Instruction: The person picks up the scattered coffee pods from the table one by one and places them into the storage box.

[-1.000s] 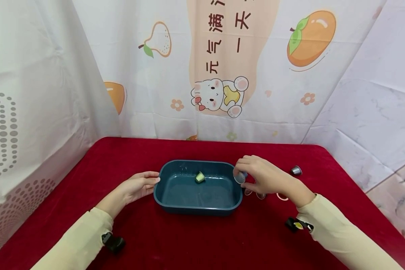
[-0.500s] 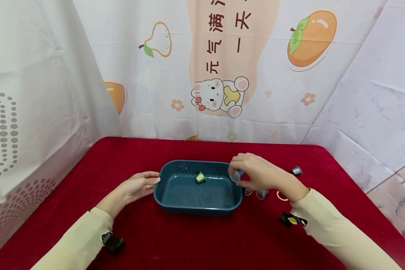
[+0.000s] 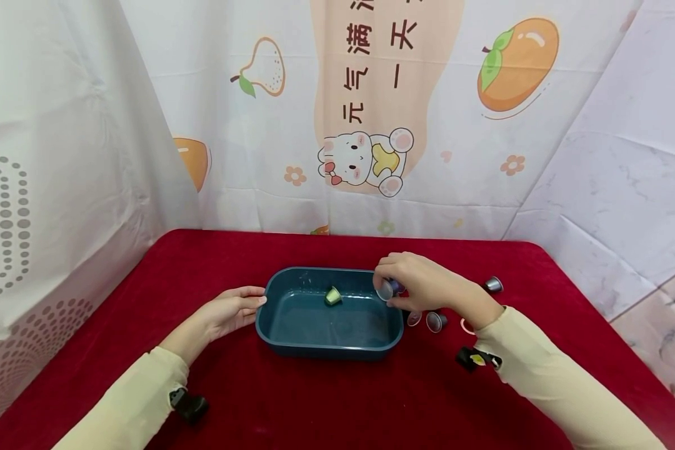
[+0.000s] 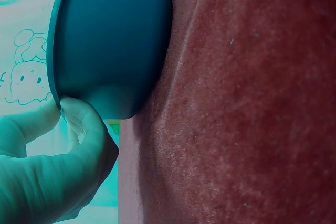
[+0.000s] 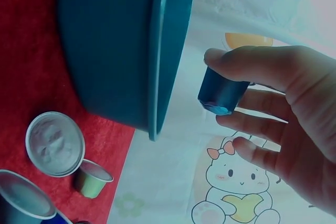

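Observation:
A dark teal rectangular basin stands mid-table, with a light green coffee capsule lying inside it. At its left end, my left hand pinches the rim between thumb and fingers, as the left wrist view shows on the basin wall. Over the basin's right end, my right hand holds a blue coffee capsule by thumb and fingertips. The capsule's silvery lid faces the head camera, above rim height.
Several capsules lie on the red cloth right of the basin, among them a dark one and a grey one farther back. The right wrist view shows a green capsule there too. A printed curtain hangs behind the table.
My right hand has moved left with the blue capsule, from beside the basin's right rim to over its right end. The left hand stays on the rim.

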`<state>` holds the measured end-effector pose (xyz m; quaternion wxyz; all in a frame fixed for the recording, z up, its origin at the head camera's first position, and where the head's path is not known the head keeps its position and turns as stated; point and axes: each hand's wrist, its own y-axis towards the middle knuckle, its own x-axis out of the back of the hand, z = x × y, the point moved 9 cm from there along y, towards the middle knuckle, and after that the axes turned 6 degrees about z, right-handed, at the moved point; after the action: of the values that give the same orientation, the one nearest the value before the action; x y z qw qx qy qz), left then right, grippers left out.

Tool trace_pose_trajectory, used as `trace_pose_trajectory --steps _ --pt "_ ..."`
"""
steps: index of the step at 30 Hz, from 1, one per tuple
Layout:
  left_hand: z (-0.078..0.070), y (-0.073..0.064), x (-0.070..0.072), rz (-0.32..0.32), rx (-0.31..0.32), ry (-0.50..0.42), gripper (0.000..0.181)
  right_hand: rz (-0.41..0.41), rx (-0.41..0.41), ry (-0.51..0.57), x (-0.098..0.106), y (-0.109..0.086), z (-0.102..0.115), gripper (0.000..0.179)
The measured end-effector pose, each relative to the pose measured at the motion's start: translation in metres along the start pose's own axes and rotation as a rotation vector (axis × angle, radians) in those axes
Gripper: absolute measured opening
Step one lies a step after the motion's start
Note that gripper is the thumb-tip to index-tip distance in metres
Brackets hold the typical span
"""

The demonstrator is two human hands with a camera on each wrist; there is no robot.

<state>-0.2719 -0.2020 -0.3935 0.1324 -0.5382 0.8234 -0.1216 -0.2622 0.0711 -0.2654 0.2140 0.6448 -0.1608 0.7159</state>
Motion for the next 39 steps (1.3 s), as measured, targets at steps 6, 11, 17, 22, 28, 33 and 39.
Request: trace_pose_trajectory --steps 6,11,17,22,28,33,39 --pt "0.0 -0.001 0.0 0.0 0.003 -0.004 0.062 0.029 0.007 0.015 0.0 0.008 0.001 0.036" --pt "0.0 -0.001 -0.001 -0.001 0.003 -0.004 0.063 0.062 0.0 0.04 0.0 0.015 0.003 0.033" --pt "0.0 -0.001 0.0 0.0 0.003 -0.004 0.064 0.11 -0.025 0.074 -0.004 0.026 0.004 0.034" --pt "-0.001 -0.001 0.0 0.0 0.005 -0.003 0.064 0.115 -0.003 0.093 -0.007 0.036 0.006 0.034" --pt "-0.001 -0.002 0.001 -0.019 0.015 -0.011 0.064 0.126 0.007 0.115 -0.012 0.049 0.004 0.033" --pt "-0.001 -0.001 0.002 -0.025 0.02 -0.016 0.064 0.186 -0.02 0.137 -0.02 0.061 0.003 0.028" --pt "-0.001 -0.002 0.0 -0.02 0.018 -0.024 0.063 0.24 -0.038 0.145 -0.028 0.074 0.003 0.026"
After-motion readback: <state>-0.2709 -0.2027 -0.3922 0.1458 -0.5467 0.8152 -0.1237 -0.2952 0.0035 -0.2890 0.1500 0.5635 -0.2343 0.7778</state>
